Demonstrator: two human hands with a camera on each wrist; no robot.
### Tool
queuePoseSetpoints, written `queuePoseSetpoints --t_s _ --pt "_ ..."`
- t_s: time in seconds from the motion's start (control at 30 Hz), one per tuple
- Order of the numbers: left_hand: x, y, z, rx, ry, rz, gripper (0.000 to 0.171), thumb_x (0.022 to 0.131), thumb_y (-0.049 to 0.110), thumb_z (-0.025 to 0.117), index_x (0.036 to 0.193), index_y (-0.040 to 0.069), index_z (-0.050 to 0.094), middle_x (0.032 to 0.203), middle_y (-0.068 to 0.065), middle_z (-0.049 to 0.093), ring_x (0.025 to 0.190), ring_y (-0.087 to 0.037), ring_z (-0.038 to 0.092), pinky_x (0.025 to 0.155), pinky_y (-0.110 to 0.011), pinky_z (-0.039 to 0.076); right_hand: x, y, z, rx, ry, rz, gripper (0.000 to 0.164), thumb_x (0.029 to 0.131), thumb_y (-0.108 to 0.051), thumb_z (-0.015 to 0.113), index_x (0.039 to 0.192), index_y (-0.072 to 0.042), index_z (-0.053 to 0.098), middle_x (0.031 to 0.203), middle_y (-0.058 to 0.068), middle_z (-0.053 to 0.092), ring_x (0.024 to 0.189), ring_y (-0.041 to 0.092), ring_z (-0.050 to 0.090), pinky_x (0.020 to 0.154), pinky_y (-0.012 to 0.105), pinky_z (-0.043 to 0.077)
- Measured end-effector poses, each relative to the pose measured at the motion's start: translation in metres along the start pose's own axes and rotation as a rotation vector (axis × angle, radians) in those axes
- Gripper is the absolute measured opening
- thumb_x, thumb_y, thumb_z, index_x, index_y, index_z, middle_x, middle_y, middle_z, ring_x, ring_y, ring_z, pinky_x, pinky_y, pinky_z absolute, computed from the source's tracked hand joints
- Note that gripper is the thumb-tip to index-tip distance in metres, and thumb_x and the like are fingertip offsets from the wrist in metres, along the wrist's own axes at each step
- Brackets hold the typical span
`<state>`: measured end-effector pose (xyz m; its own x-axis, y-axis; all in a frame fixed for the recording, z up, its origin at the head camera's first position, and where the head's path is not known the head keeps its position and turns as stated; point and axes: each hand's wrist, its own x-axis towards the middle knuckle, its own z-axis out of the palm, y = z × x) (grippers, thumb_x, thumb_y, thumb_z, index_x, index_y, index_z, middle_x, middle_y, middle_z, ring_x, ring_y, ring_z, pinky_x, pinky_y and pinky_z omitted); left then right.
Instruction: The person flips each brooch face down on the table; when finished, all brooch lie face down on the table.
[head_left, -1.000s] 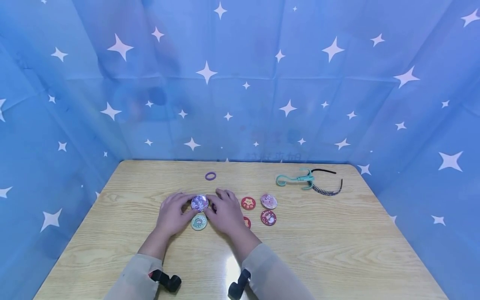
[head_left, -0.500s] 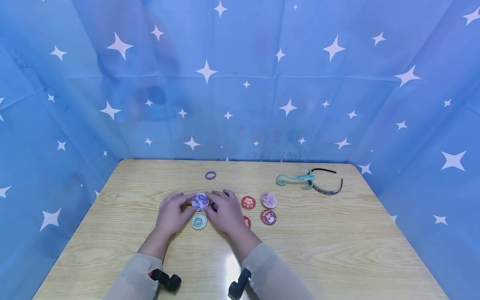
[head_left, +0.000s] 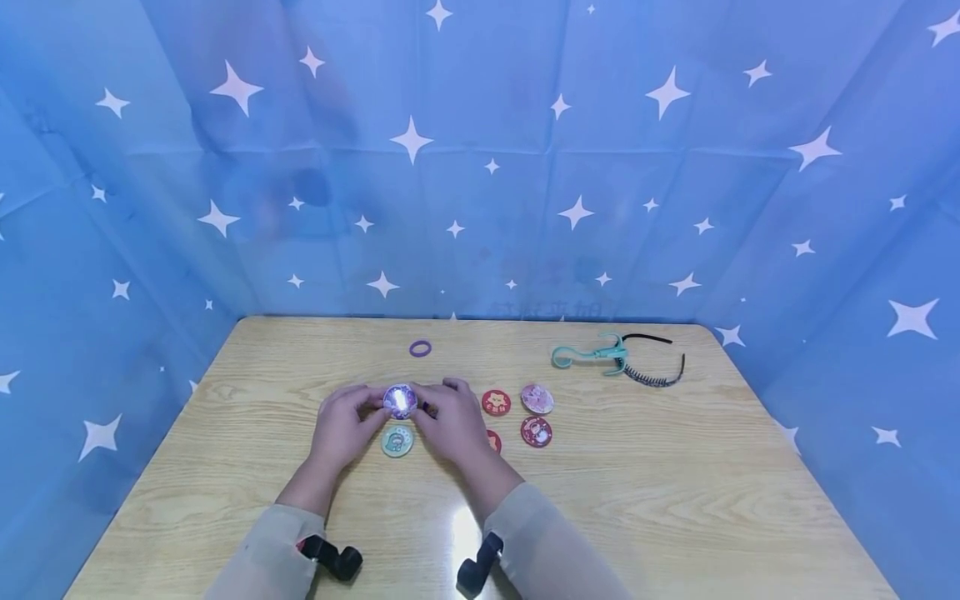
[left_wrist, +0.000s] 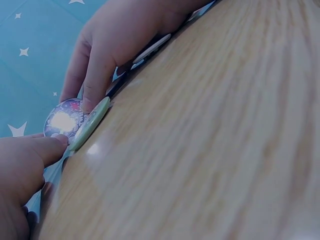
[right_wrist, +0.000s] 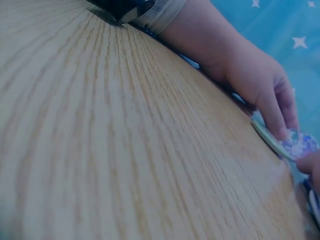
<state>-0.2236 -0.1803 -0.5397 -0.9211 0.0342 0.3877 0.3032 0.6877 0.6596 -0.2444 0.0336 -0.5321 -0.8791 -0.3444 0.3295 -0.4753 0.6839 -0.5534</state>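
Observation:
A round purple badge [head_left: 401, 402] with a shiny printed face is pinched by its edges between both hands, tilted up off the table. My left hand [head_left: 348, 425] grips its left edge, thumb on the near side; my right hand [head_left: 452, 421] grips the right edge. In the left wrist view light glares off the badge [left_wrist: 64, 122], and my left thumb presses its lower rim. Just nearer lies a pale green badge [head_left: 397, 441], flat on the table. A dark round thing [head_left: 431, 410] is mostly hidden under my right fingers.
Right of my hands lie a red badge [head_left: 496, 402], a pink badge [head_left: 537, 398], a dark red badge [head_left: 536, 432] and another red badge [head_left: 493, 441], partly covered by my right hand. Behind are a purple ring [head_left: 420, 348], a teal hooked holder [head_left: 600, 354] and a black toothed headband [head_left: 652, 381].
The purple badge has tilted slightly, so a bright glare now covers its face. Both hands keep their hold in nearly the same place.

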Motion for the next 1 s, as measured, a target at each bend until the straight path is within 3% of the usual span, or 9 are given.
queuePoseSetpoints --t_s 0.23,0.47,0.6,0.8,1.0 --pt "0.0005 -0.0028 0.0013 0.008 -0.002 -0.027 0.020 0.090 0.013 0.088 0.108 0.013 0.081 0.096 0.000 0.078 0.109 -0.031 0.066 0.107 -0.058 0.039 0.0024 0.0023 0.0012 0.019 0.036 -0.023 0.038 0.098 -0.025 0.080 0.136 -0.022 0.074 0.131 -0.005 0.074 0.134 0.029 0.061 0.123 0.044 0.033" --pt "0.0013 -0.0045 0.0003 -0.024 0.015 -0.009 0.015 0.092 0.015 0.086 0.107 0.014 0.082 0.101 -0.001 0.080 0.111 -0.031 0.069 0.107 -0.058 0.041 0.0006 -0.0009 -0.0009 0.064 0.041 0.092 0.032 0.099 -0.028 0.079 0.131 -0.030 0.077 0.123 -0.003 0.078 0.138 0.032 0.057 0.115 0.052 0.045" --pt "0.0019 -0.0042 0.0000 -0.043 0.028 0.002 0.015 0.092 0.014 0.087 0.106 0.013 0.083 0.101 -0.002 0.080 0.107 -0.031 0.070 0.102 -0.055 0.046 0.0007 -0.0019 -0.0020 0.089 0.053 0.102 0.031 0.098 -0.026 0.080 0.128 -0.029 0.078 0.118 0.002 0.079 0.135 0.031 0.060 0.113 0.051 0.047" --pt "0.0015 -0.0041 0.0009 -0.036 0.029 -0.006 0.016 0.091 0.014 0.087 0.106 0.012 0.083 0.102 -0.003 0.080 0.105 -0.030 0.071 0.098 -0.052 0.050 -0.0003 -0.0019 -0.0018 0.121 0.083 0.077 0.028 0.097 -0.024 0.082 0.124 -0.025 0.080 0.112 0.002 0.080 0.118 0.027 0.069 0.104 0.045 0.054" --pt "0.0004 -0.0052 0.0013 -0.037 0.037 0.001 0.013 0.093 0.013 0.086 0.105 0.013 0.083 0.099 0.000 0.080 0.095 -0.022 0.071 0.084 -0.045 0.056 0.0001 0.0013 0.0016 0.145 0.092 0.073 0.025 0.096 -0.023 0.083 0.121 -0.024 0.082 0.105 -0.002 0.080 0.105 0.020 0.071 0.095 0.039 0.057"
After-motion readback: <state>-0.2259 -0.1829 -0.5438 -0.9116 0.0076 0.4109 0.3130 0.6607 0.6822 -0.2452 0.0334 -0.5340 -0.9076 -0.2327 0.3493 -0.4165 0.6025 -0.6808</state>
